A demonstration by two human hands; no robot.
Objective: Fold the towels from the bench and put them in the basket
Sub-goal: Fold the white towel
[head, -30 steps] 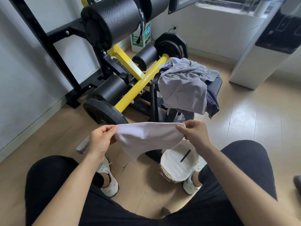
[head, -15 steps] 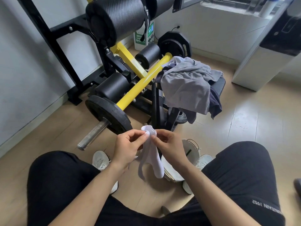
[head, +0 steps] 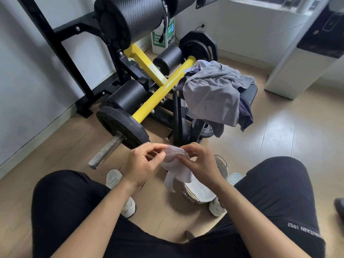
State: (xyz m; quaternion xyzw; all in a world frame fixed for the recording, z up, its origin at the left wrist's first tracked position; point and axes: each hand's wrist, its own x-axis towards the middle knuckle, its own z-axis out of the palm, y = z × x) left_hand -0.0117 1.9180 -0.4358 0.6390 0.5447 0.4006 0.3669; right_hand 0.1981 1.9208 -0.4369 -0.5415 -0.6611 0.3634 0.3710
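Brought together since a second ago, left hand (head: 143, 164) and right hand (head: 200, 162) both pinch the bunched white towel (head: 178, 173), seemingly above the basket (head: 222, 162).

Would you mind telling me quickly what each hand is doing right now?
Left hand: closed, pinching the top edge of the white towel.
Right hand: closed, pinching the same towel beside the left.
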